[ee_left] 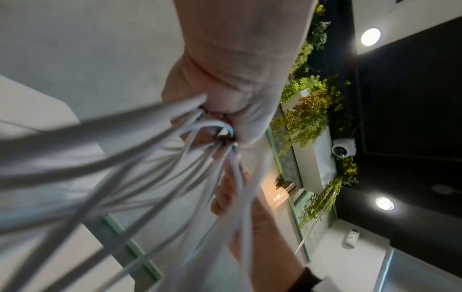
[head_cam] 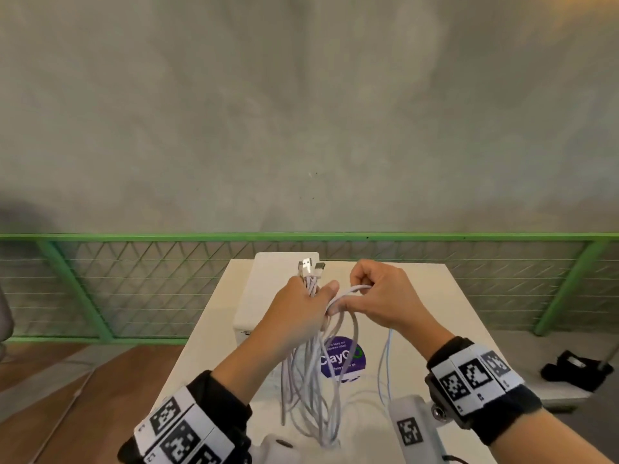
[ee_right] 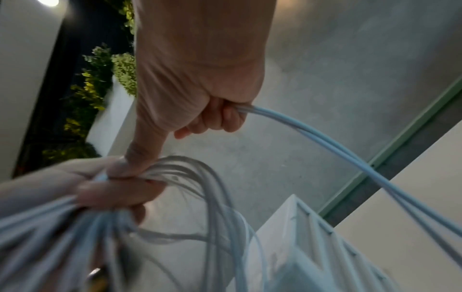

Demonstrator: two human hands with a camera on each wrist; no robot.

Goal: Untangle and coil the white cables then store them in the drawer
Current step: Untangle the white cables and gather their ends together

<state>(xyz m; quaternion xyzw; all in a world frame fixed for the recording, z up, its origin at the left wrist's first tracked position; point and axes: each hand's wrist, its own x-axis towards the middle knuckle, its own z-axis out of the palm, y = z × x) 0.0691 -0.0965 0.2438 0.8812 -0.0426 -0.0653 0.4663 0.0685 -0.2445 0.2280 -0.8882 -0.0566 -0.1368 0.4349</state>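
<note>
While held up over the pale surface (head_cam: 418, 296), bunched in the left hand (head_cam: 301, 306): white cables (head_cam: 311, 380), plug ends (head_cam: 310, 267) poking up past the fingers, fist curled tight round the bundle, long loops hanging down and trailing onto the surface. Behind that hand, a white drawer unit (head_cam: 264, 289), with no open drawer visible from the head view. Further right, over the purple sticker (head_cam: 348, 360), more slack in a tangle. Right hand (head_cam: 378, 299) curled round a strand or two, possibly a doubled loop, thumb pressed against the bundle. Probably light, limp and smooth stuff, apt to slip and re-knot; best gripped near the stiffer plug ends, then fed through loose fingers one cable at a time. Coiling not yet begun, by the look of it.
</note>
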